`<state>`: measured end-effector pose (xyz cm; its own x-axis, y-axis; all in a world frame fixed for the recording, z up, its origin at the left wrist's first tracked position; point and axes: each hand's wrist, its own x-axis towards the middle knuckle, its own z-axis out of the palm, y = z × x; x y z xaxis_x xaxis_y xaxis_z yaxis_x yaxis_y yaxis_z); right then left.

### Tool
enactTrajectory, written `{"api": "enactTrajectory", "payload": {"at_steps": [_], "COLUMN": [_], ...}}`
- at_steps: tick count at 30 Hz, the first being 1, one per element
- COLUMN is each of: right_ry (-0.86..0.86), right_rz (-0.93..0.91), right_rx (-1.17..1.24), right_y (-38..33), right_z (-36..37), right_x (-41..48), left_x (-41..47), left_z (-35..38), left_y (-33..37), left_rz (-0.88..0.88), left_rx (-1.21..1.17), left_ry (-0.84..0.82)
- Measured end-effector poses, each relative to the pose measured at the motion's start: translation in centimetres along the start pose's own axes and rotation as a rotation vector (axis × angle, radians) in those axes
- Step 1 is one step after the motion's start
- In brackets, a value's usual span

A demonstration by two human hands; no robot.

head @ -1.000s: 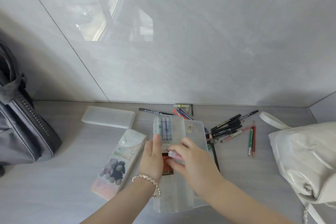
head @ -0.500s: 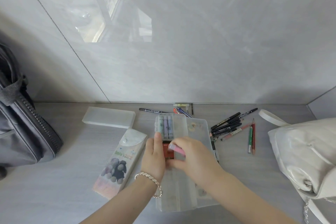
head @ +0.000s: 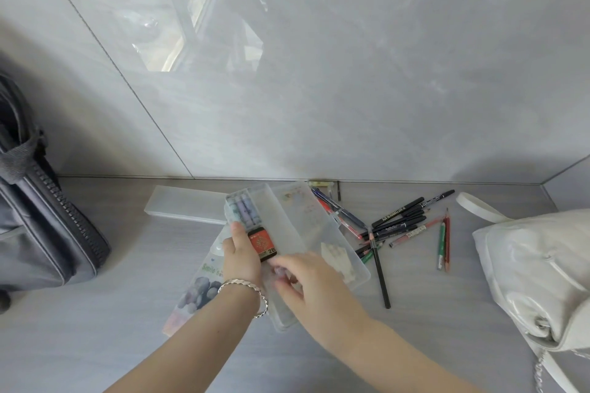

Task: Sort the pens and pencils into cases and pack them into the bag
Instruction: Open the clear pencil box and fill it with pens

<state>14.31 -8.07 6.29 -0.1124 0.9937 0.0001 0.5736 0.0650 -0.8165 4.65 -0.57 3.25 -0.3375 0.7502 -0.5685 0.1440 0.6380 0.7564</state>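
Near the middle of the picture, low down, the clear case [head: 303, 226] lay open on the gray table [head: 127, 344]. Half a second before, it had pointed straight up the picture. Now it was turned, with its far end leaning to the upper left, over a corner of the frosted case [head: 178, 206] and the top of the printed case [head: 198, 290].

The left hand [head: 241, 257], with a silver bracelet [head: 245, 289] on its wrist, gripped the clear case's left edge, thumb on the inside. The right hand [head: 306, 281] had slid down toward the near end of the case. Its fingers were blurred around a small pale thing, so it could not be told if they held it.

The little red box [head: 261, 241] inside the case now showed whole and read "2B". Pastel markers [head: 242, 210] lay past it at the far end. The printed case read "Smile".

Right of the clear case lay the loose pens and pencils [head: 399, 223]. The white writing on the black ones was too small to read. The white bag [head: 542, 271] sat at the right edge and the gray bag [head: 41, 217] at the left edge.
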Motion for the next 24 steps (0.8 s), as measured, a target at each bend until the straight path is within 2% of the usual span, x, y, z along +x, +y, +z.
{"api": "enactTrajectory", "payload": {"at_steps": [3, 6, 8, 11, 13, 14, 17, 21, 24], "right_ry": [-0.068, -0.066, -0.063, 0.068, 0.199, 0.194, -0.007, -0.295, -0.366], "right_rz": [-0.104, -0.207, -0.238, -0.074, 0.096, 0.184, 0.289, 0.207, 0.146], "right_rx": [-0.204, -0.386, -0.305, -0.129, -0.179, -0.262, -0.535, -0.900, -1.090], "right_y": [0.9, 1.1, 1.6, 3.1, 5.6, 7.0, 10.8, 13.2, 13.9], "right_z": [0.4, 0.1, -0.6, -3.0, -4.8, -5.5, -6.4, -5.0, -4.1], "right_x": [-0.2, -0.1, 1.0, 5.0, 8.7, 10.4, 14.1, 16.1, 16.8], "left_x": [0.2, 0.6, 1.3, 2.5, 3.4, 3.7, 4.8, 5.3, 5.5], "left_z": [0.0, 0.2, -0.1, -0.8, -1.4, -1.6, -2.2, -2.4, -2.3], "left_y": [-0.1, -0.3, -0.3, -0.1, 0.2, 0.3, 0.3, -0.1, -0.4], "left_rz": [0.015, 0.055, 0.071, 0.086, 0.096, 0.098, 0.087, 0.061, 0.058], "left_rx": [-0.020, 0.008, 0.023, 0.063, 0.096, 0.117, 0.143, 0.187, 0.217], "left_ry": [0.005, -0.009, -0.043, -0.078, -0.083, -0.091, -0.139, -0.184, -0.203]}}
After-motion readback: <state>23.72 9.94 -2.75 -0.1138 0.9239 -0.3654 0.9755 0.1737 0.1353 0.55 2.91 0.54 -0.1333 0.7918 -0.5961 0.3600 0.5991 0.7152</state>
